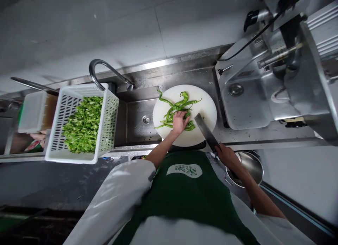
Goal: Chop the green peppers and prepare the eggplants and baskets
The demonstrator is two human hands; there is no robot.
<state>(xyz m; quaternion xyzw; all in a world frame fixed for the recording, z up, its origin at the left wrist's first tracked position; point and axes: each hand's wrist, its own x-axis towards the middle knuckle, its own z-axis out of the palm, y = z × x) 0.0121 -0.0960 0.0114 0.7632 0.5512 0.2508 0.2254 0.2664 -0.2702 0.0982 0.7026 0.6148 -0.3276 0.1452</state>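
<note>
A round white cutting board [206, 107] lies over the steel sink, with several long green peppers [176, 106] piled on it. My left hand [179, 121] rests on the peppers, fingers curled over them and pressing them down. My right hand [228, 157] grips the handle of a cleaver [206, 130], whose blade points up and left over the board's right part, just beside the peppers.
A white slotted basket [62, 132] full of chopped greens sits on the sink's left edge, by a curved tap [105, 70]. A steel slicing machine [277, 79] stands right of the board. A metal pot [250, 165] sits below the counter edge near my right hand.
</note>
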